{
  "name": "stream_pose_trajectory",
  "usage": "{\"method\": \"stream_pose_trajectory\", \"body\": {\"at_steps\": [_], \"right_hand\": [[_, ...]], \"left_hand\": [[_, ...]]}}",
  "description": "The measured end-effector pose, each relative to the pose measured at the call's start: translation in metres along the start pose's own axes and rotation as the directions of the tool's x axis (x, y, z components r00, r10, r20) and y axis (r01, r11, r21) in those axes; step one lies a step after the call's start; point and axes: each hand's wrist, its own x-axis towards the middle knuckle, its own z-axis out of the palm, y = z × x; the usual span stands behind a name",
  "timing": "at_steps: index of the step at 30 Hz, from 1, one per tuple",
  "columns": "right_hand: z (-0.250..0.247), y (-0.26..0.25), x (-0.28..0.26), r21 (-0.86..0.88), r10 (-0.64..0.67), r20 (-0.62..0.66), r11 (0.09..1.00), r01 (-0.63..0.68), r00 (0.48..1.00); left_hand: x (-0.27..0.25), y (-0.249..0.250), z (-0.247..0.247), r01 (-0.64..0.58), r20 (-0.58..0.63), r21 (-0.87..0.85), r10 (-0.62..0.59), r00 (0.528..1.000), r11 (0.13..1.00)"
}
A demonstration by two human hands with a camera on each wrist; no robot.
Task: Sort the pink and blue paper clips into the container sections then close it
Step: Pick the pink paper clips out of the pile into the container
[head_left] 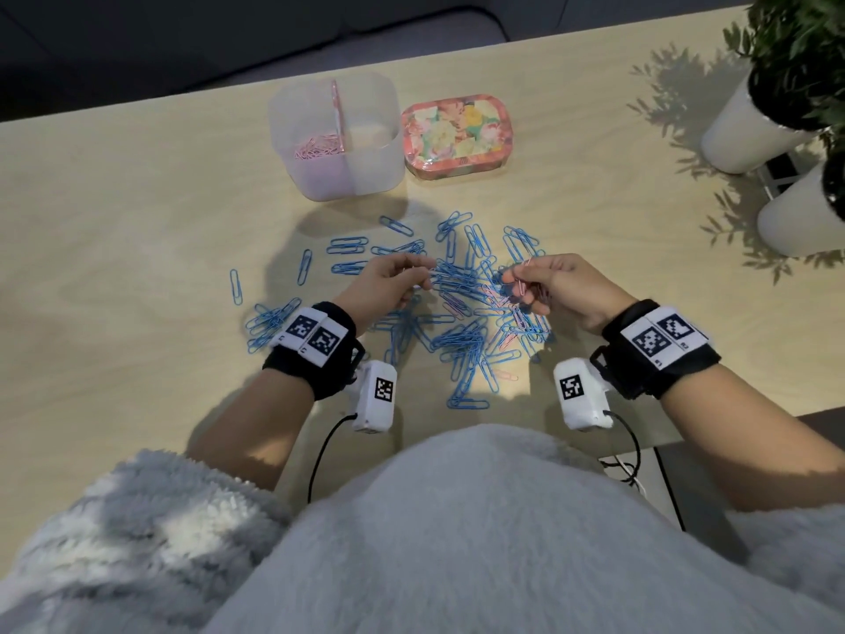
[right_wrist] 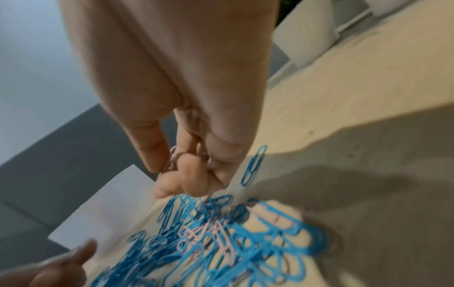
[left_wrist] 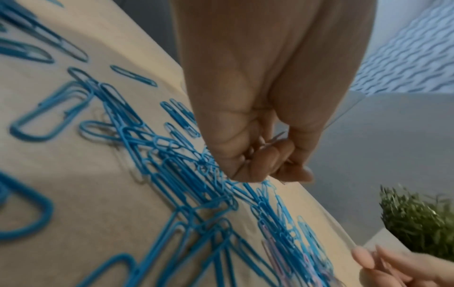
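A heap of blue paper clips (head_left: 457, 322) is spread over the wooden table, with a few pink clips (right_wrist: 216, 233) mixed in. My left hand (head_left: 423, 274) hovers over the heap's left side, fingers curled round a few thin clips (left_wrist: 265, 147) whose colour is unclear. Over the right side, my right hand (head_left: 519, 274) pinches pink clips (right_wrist: 174, 159) between thumb and fingers. The translucent divided container (head_left: 379, 130) stands open behind the heap. Its left section holds pink clips (head_left: 318, 146); the right section looks empty. Its floral lid (head_left: 455, 135) lies just to the right.
Two white plant pots (head_left: 750, 130) (head_left: 800, 212) stand at the table's right end. Single blue clips (head_left: 235, 286) lie scattered to the left of the heap. The table's far edge runs close behind the container.
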Motion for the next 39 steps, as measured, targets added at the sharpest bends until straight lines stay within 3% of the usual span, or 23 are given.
{"method": "stream_pose_trajectory", "body": {"at_steps": [4, 6, 8, 11, 13, 15, 17, 18, 22, 24, 26, 28, 30, 32, 34, 39], "right_hand": [[0.002, -0.003, 0.001, 0.166, 0.123, -0.033, 0.979, -0.116, 0.992], [0.008, -0.003, 0.002, 0.105, 0.095, -0.085, 0.991, -0.086, 0.992], [0.018, 0.001, 0.004, -0.150, -0.050, -0.129, 0.988, 0.031, 0.990], [0.036, 0.011, 0.013, -0.577, -0.246, -0.014, 0.793, 0.193, 0.969], [0.046, 0.013, 0.014, -0.808, -0.264, -0.002, 0.569, 0.154, 0.964], [0.053, 0.014, 0.013, -0.888, -0.275, -0.024, 0.448, 0.106, 0.961], [0.054, 0.013, 0.015, -0.884, -0.253, -0.037, 0.459, 0.086, 0.967], [0.052, 0.013, 0.017, -0.858, -0.226, -0.037, 0.506, 0.085, 0.973], [0.036, 0.007, 0.018, -0.511, -0.158, 0.043, 0.845, 0.157, 0.987], [0.028, 0.001, 0.022, -0.419, -0.157, -0.037, 0.899, 0.128, 0.987], [0.021, -0.004, 0.032, -0.523, -0.207, -0.117, 0.844, 0.117, 0.971], [0.022, -0.008, 0.033, -0.726, -0.283, -0.142, 0.681, 0.094, 0.949], [0.033, -0.008, 0.026, -0.848, -0.357, -0.111, 0.521, 0.099, 0.927], [0.049, -0.003, 0.018, -0.893, -0.362, -0.031, 0.429, 0.137, 0.932], [0.061, 0.003, 0.014, -0.909, -0.316, -0.005, 0.396, 0.127, 0.949], [0.072, 0.008, 0.013, -0.885, -0.273, -0.061, 0.460, 0.074, 0.960]], "left_hand": [[0.001, 0.006, 0.006, 0.180, 0.069, -0.145, -0.172, 0.983, 0.973], [0.000, 0.003, 0.010, 0.113, 0.039, 0.038, -0.115, 0.993, 0.993], [-0.002, -0.004, 0.015, -0.056, 0.016, 0.395, 0.055, 0.998, 0.917], [-0.001, -0.013, 0.021, -0.142, 0.003, 0.710, 0.198, 0.980, 0.690], [0.000, -0.016, 0.022, -0.139, -0.012, 0.771, 0.232, 0.973, 0.621], [0.000, -0.018, 0.021, -0.139, -0.012, 0.787, 0.240, 0.971, 0.601], [-0.001, -0.018, 0.021, -0.135, -0.012, 0.802, 0.242, 0.970, 0.582], [-0.001, -0.018, 0.020, -0.132, -0.012, 0.808, 0.241, 0.970, 0.574], [-0.001, -0.017, 0.021, -0.179, 0.034, 0.806, 0.259, 0.965, 0.565], [0.000, -0.015, 0.024, -0.222, 0.068, 0.795, 0.280, 0.958, 0.564], [0.001, -0.014, 0.027, -0.239, 0.104, 0.817, 0.272, 0.957, 0.525], [0.003, -0.014, 0.028, -0.251, 0.138, 0.843, 0.260, 0.956, 0.475], [0.005, -0.015, 0.026, -0.259, 0.155, 0.855, 0.254, 0.955, 0.450], [0.004, -0.017, 0.023, -0.253, 0.152, 0.862, 0.252, 0.956, 0.440], [0.003, -0.019, 0.019, -0.235, 0.140, 0.857, 0.231, 0.963, 0.458], [-0.003, -0.018, 0.009, -0.171, 0.085, 0.861, 0.196, 0.977, 0.479]]}}
